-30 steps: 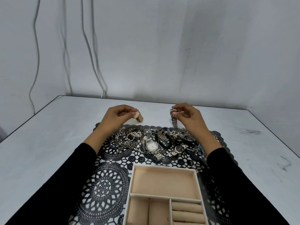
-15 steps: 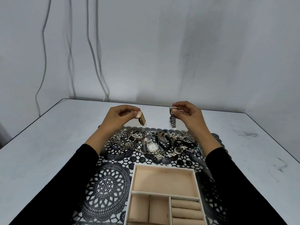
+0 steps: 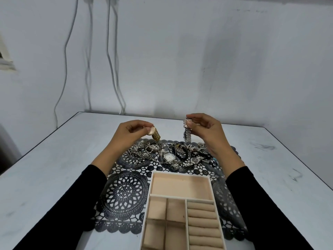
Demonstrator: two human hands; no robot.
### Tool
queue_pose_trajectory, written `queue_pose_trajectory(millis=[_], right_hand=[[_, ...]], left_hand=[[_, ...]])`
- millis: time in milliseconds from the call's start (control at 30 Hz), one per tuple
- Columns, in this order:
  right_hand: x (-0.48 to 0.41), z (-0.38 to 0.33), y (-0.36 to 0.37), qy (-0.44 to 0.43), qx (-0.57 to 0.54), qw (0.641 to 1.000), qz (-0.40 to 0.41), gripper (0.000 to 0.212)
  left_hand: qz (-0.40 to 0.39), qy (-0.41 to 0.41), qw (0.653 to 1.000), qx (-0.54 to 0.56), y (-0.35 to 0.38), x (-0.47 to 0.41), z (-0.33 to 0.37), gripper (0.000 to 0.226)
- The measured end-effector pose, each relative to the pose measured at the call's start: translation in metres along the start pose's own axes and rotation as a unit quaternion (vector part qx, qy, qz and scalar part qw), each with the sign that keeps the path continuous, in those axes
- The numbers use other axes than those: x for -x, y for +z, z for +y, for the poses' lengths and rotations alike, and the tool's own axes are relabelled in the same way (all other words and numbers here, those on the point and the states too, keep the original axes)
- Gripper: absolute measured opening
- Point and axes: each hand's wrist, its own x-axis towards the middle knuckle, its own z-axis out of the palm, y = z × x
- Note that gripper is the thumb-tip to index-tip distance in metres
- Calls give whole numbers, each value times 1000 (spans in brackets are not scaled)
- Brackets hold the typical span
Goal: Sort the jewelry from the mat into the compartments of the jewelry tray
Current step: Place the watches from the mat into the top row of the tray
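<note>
My left hand (image 3: 128, 133) pinches a gold watch (image 3: 154, 133) above the far left of the jewelry pile (image 3: 173, 153). My right hand (image 3: 207, 131) pinches a silver watch (image 3: 187, 131) by its case, its mesh band hanging down over the pile. The pile of watches, chains and rings lies on the far part of a black lace mat (image 3: 126, 192). The beige jewelry tray (image 3: 180, 175) stands on the mat's near side; every compartment I can see holds nothing.
A white-dial silver watch (image 3: 169, 157) lies at the pile's near edge, close to the tray. The white table (image 3: 54, 168) ends at a dark edge left and right. Cables (image 3: 111, 60) hang down the wall behind.
Both hands have lifted the two watches a little higher above the pile. The camera has tilted up, showing more wall.
</note>
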Motion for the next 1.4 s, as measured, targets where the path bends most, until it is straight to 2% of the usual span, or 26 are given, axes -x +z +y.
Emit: queue_pose_trajectory(millis=[333,600,867,1167,1400], right_hand=[[37,-11,15,26,20,999,-8,17],[62,-7,33,72,31,996,-30,17],[80,-2,48,133,33,988,-65,20],[91,6,58,197,-7,975,-105,20],[94,15,62,202,-45,972,-109,18]], left_hand=[[29,31,999,30,-9,39,16,16],[42,-1,999,29,-19,66,15,14],[61,10,996,60,-22,76,13,14],[59,13,997,51,-20,79,13,14],[52,7,998,41,-19,82,14,15]])
